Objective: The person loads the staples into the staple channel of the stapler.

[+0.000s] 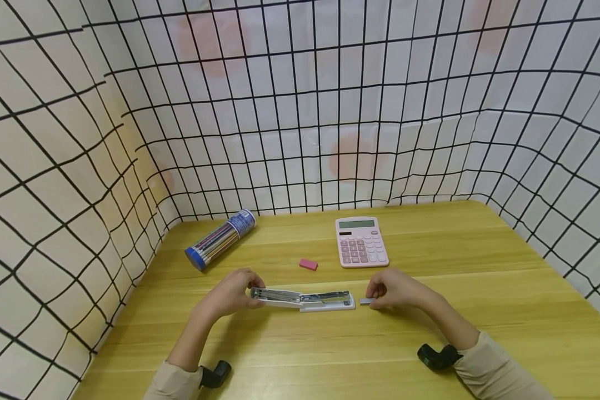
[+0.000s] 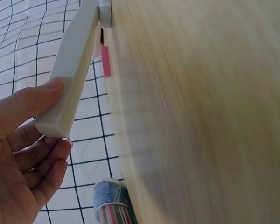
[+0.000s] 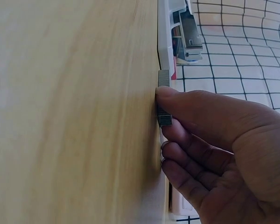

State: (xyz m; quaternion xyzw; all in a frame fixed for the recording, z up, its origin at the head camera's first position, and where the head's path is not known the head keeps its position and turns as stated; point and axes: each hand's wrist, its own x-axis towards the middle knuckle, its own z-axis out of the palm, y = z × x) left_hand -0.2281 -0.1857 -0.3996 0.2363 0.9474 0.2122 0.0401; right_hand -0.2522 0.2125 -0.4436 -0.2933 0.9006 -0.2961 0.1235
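Note:
A white stapler [image 1: 327, 304] lies opened out flat in the head view, its metal magazine exposed and its base on the table. With thumb and fingers my left hand [image 1: 234, 294] holds the end of the swung-back top arm [image 2: 72, 70], which is raised off the wood in the left wrist view. Just beyond the stapler's right end, my right hand [image 1: 397, 289] pinches a grey strip of staples [image 3: 164, 78] between thumb and forefinger. That strip is close over the table, near the front of the stapler base [image 3: 164, 42]; the thumb hides its middle.
Behind the stapler lies a pink eraser [image 1: 308, 264]. A pink calculator [image 1: 362, 242] sits at the back right, and a clear tube of pencils [image 1: 221, 239] with blue ends lies at the back left. Grid-patterned cloth [image 1: 300, 111] walls surround the wooden table [image 1: 300, 355].

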